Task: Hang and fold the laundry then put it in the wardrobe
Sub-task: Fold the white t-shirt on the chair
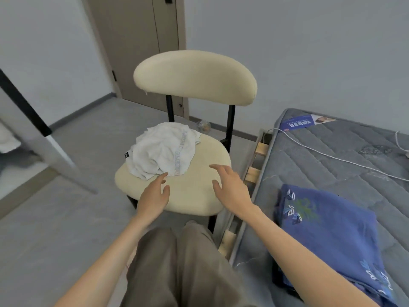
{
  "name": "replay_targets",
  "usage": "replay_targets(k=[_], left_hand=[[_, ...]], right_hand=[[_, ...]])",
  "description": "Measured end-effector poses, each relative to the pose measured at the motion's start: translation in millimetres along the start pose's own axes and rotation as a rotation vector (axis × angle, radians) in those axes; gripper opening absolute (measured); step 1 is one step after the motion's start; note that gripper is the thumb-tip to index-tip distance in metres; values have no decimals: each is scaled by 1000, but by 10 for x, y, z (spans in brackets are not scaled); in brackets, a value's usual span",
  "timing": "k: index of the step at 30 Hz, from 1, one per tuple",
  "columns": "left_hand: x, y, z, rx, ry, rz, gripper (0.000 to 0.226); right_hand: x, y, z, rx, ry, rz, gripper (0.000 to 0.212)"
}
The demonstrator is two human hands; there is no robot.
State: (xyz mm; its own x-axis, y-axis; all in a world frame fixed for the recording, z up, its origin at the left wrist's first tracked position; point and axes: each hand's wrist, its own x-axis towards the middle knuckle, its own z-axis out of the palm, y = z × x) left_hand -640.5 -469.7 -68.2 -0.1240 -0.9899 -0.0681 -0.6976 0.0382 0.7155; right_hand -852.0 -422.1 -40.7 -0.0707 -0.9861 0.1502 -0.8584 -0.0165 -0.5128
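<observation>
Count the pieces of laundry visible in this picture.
2. A crumpled white garment lies on the chair seat; a folded blue cloth lies on the mattress. Darker layers under the blue cloth may be further pieces.

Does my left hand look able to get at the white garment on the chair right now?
Probably yes. The left hand is open over the chair seat, its fingertips right at the near edge of the crumpled white garment, and nothing lies between them. The right hand hovers aside.
</observation>
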Motion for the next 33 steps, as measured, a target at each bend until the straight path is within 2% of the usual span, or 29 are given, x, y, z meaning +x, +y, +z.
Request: replay_targets(k=[3, 9, 12, 15, 17, 21, 23, 28, 30, 33], left_hand=[[140, -243, -77, -30, 16, -30, 46], [533, -650, -82, -4, 23, -35, 49], [746, -835, 11, 48, 33, -69, 51], [933, -944, 78, 186, 82, -157, 55], [1041, -975, 83, 209, 138, -193, 48], [1180, -1011, 87, 169, 241, -132, 23], [1203, -1012, 88, 170, 227, -135, 13], [1013, -952, 0, 68, 257, -83, 7], [873, -900, -90, 24, 289, -30, 6], [634, -792, -252, -9, 327, 60, 6]], right_hand=[[212, -124, 422, -43, -163, -19, 44], [703, -306, 1149, 14, -359, -8, 50], [924, -337, 1441, -117, -410, -26, 53], [1128, -278, 1651, -281, -361, -94, 48], [1265, -218, 1760, -284, -306, -95, 39], [1454, -145, 1838, -267, -257, -111, 20], [1495, -135, 1831, -257, -279, -123, 20], [1347, -101, 1617, -223, -363, -135, 16], [1241, -53, 1426, -229, -335, -108, 18], [1067, 1, 1072, -191, -234, -25, 11]])
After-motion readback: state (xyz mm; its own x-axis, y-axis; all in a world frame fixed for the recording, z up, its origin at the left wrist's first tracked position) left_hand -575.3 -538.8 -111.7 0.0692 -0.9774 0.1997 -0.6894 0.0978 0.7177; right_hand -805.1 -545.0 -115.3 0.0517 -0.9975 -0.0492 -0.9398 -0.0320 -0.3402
